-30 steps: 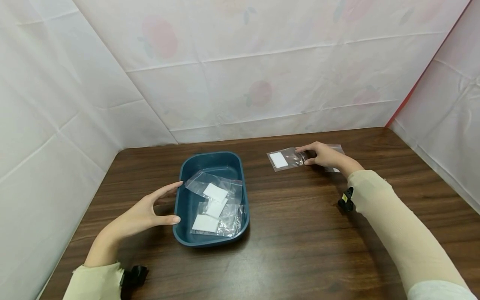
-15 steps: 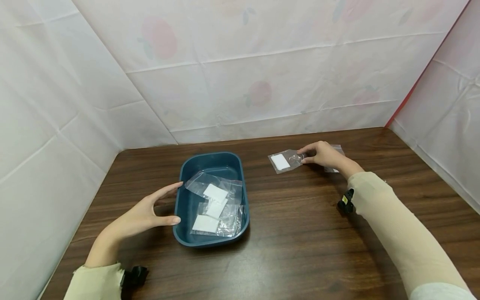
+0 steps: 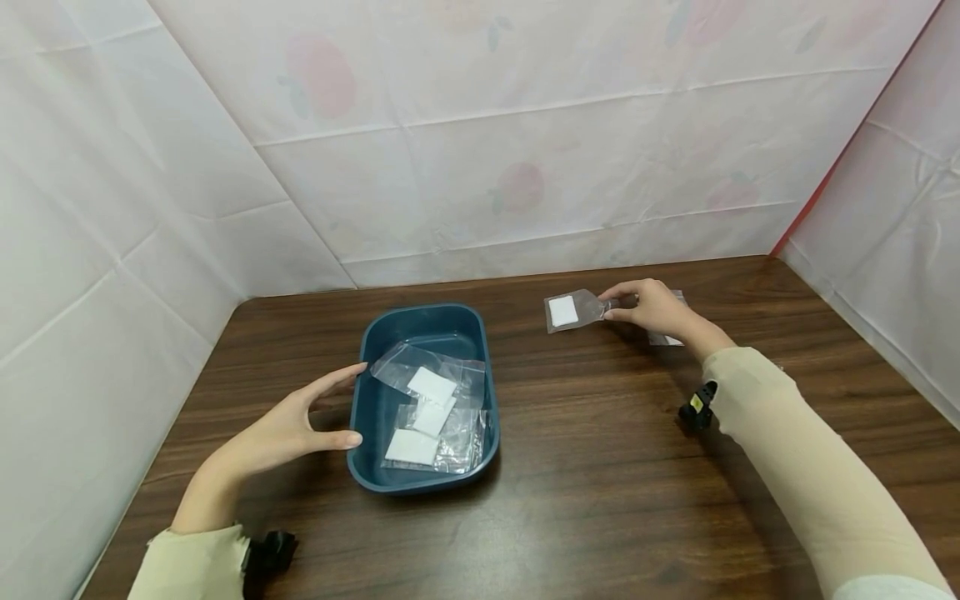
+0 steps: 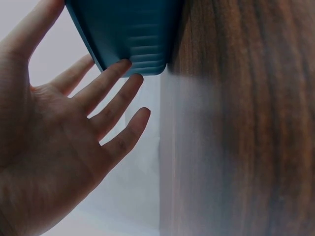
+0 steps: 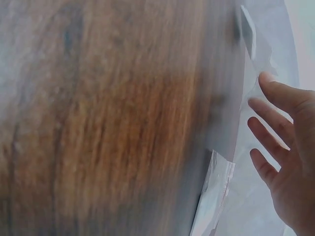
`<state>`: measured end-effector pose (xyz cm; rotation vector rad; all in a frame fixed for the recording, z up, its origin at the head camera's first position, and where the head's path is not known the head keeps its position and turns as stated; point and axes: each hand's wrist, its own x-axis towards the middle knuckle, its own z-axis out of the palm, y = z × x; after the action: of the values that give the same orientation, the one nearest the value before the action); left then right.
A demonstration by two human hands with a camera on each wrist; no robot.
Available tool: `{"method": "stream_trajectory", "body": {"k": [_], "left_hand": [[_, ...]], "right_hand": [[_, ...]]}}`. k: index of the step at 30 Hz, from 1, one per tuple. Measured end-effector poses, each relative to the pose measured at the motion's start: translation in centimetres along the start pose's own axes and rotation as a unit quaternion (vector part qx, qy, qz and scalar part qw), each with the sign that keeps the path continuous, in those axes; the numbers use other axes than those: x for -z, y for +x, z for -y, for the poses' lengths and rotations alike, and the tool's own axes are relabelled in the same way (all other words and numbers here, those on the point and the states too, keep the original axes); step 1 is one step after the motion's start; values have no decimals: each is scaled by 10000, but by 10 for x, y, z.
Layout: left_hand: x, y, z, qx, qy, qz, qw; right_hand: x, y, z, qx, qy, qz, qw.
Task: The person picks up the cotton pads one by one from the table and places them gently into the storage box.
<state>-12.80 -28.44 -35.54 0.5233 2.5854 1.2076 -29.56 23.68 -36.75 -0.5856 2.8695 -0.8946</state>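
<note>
My right hand [image 3: 652, 308] pinches one end of a clear plastic bag [image 3: 563, 311] with a white square in it, near the table's back edge. The held end is gathered between thumb and fingers, and the bag hangs above the wood in the right wrist view. Another clear bag [image 3: 666, 340] lies on the table, partly covered by that hand. With fingers spread and thumb out, my left hand [image 3: 281, 425] touches the left side of a dark blue bin [image 3: 423, 486]. Inside the bin lie several clear bags [image 3: 431, 384] with white squares, overlapping.
The brown wooden table [image 3: 577, 500] carries the bin left of centre. A pale fruit-printed cloth [image 3: 525, 125] rises behind the table's back edge, with white cloth at both sides.
My right hand has gathered the bag's end and raised it off the table, shifting it slightly right. My left hand and the bin have stayed put.
</note>
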Motion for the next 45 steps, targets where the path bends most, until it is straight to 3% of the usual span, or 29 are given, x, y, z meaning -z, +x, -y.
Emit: {"method": "stream_trajectory", "body": {"k": [34,45], "left_hand": [[1,1,-1,-35,-54,16,10000],[0,3,2,-2,-36,6,10000]], "right_hand": [[8,-34,22,63,182,-1009,9947],[3,-45,29,274,295,-1328,9903]]}}
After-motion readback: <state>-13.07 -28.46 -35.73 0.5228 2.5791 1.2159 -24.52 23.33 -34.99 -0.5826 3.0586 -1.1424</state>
